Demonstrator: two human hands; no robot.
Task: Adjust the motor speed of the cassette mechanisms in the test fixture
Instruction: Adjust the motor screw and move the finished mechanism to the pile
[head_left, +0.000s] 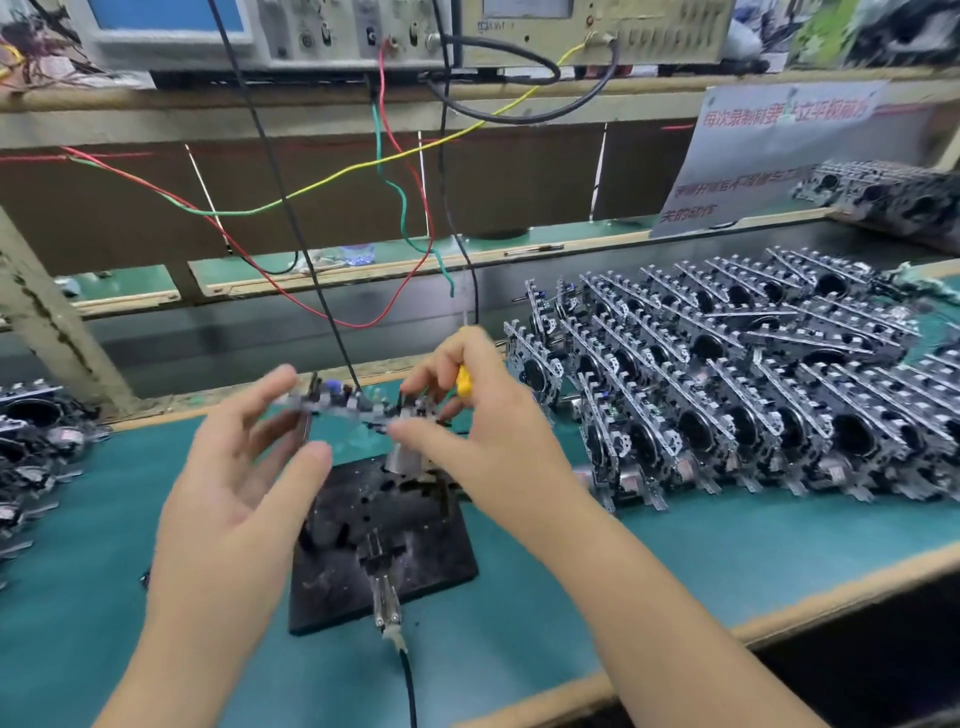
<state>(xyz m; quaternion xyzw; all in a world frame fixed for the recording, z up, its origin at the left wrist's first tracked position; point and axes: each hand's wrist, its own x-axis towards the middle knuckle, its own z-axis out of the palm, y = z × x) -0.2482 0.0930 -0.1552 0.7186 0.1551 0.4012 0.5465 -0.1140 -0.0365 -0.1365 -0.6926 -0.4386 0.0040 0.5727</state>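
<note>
A cassette mechanism (343, 405), blurred by motion, hangs above the black test fixture (384, 535) at the centre of the green bench. My left hand (244, 467) holds its left end between thumb and fingers. My right hand (478, 421) grips its right end while a yellow-handled screwdriver (464, 382) is tucked under the curled fingers. The fixture's top is bare, with a metal clamp (385, 597) at its front edge and a cable leading off toward me.
Several rows of cassette mechanisms (737, 395) stand on edge at the right. More mechanisms (31, 441) lie piled at the left. Test instruments (363, 31) sit on the shelf above, with red, green, yellow and black wires (405, 208) hanging down behind the fixture.
</note>
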